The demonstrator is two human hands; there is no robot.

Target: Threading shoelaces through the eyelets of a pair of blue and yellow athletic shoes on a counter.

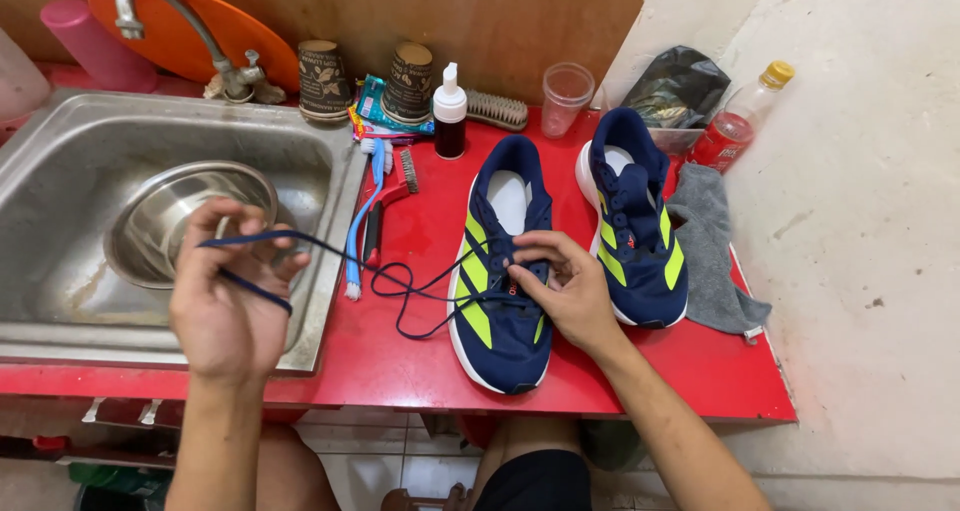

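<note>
The left hand (228,306) gripped the lace (400,283) over the sink (60,151); right hand (562,286) fingers pressed the near shoe (500,271) to the tabletop (390,361). A hard tug risked dragging the shoe or dipping slack lace into the sink.

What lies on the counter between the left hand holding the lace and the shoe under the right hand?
In the head view, between the left hand and the near shoe: the sink rim, a blue toothbrush, a red brush, and slack loops of dark lace.
</note>
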